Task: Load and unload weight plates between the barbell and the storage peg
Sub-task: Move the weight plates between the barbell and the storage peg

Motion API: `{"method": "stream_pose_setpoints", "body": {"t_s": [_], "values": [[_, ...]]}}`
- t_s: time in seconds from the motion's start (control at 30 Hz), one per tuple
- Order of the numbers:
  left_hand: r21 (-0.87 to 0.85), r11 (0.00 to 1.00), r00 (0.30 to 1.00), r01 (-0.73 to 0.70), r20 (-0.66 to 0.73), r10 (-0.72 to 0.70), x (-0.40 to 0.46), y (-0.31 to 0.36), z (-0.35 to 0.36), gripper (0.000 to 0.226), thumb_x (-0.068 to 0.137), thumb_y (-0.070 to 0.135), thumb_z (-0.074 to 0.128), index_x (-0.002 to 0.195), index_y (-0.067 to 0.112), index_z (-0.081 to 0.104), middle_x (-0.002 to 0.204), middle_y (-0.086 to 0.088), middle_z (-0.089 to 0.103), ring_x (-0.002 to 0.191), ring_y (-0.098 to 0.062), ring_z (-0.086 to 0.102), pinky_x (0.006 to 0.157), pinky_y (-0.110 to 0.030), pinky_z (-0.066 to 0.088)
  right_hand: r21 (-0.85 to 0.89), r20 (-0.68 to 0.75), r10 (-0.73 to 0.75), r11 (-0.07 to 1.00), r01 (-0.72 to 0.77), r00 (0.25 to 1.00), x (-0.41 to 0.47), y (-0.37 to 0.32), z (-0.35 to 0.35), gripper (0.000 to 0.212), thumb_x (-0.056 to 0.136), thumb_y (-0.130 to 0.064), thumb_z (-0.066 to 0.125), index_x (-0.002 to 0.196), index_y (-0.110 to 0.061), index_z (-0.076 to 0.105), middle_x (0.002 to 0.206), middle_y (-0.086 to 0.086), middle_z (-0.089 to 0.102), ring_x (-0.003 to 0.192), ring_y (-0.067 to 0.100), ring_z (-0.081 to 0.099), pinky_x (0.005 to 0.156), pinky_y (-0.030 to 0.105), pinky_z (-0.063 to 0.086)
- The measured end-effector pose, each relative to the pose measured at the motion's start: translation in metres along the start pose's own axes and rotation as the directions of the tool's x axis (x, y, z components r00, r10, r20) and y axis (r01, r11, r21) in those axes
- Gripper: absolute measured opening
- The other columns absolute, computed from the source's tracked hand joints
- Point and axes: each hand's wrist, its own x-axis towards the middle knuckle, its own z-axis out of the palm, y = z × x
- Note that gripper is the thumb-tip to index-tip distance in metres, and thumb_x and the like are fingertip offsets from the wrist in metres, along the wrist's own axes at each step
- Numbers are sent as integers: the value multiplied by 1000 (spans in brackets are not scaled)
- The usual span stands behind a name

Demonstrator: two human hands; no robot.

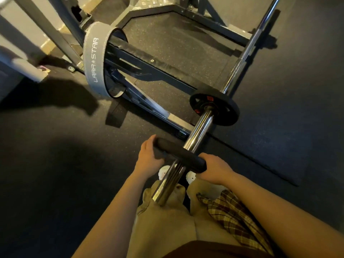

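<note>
Both hands (149, 157) grip plate (178, 155) — on barbell (201, 127) sleeve

I gripped a black plate (179, 155) on the barbell sleeve (199, 130), left hand (149, 157) and right hand (216, 169) at opposite edges; another plate (215, 108) sat farther along.

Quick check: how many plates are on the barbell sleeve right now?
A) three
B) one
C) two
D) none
C: both hands grip the near plate on the sleeve, and a second plate sits further along it.
</note>
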Motion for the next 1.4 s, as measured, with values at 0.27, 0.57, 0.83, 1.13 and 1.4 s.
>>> {"method": "stream_pose_setpoints", "body": {"t_s": [0.27,0.57,0.83,1.13,1.4], "values": [[165,891,877,424,171,-449,-48,-50,70,95,70,39,82,146,30,26,132,-2,52,117,-22,53,98,-42,47,191,70,-154,972,138,986,5,-23,-11,60,79,-41,76,131,-30,48,124,-7,53,114,11,52,92,27,46],[218,879,886,425,-298,-354,-49,-66,108,39,81,34,69,113,27,49,101,3,63,86,-16,61,77,-36,56,223,68,-135,968,117,989,22,-38,-3,25,81,-12,70,103,-18,58,98,8,62,92,19,62,71,24,51],[265,869,881,418,-353,-316,-47,-67,113,47,82,28,70,123,25,47,106,1,62,92,-20,61,80,-36,54,73,162,-22,997,10,986,50,-96,-2,48,73,-19,67,119,-11,55,113,11,56,107,29,53,93,49,48],[257,883,893,392,-336,-298,-46,-67,112,54,79,32,74,125,26,47,104,0,64,86,-19,62,76,-35,55,225,0,-209,953,203,978,-6,-31,17,42,83,-6,66,119,-21,53,98,-1,59,93,12,58,81,28,52],[186,898,897,397,-284,-338,-48,-68,106,49,80,28,74,123,23,51,107,-1,63,92,-18,61,82,-34,54,176,41,-247,956,236,968,-10,-30,24,56,81,-1,66,131,-21,49,100,-2,62,97,16,62,85,36,55]]}}
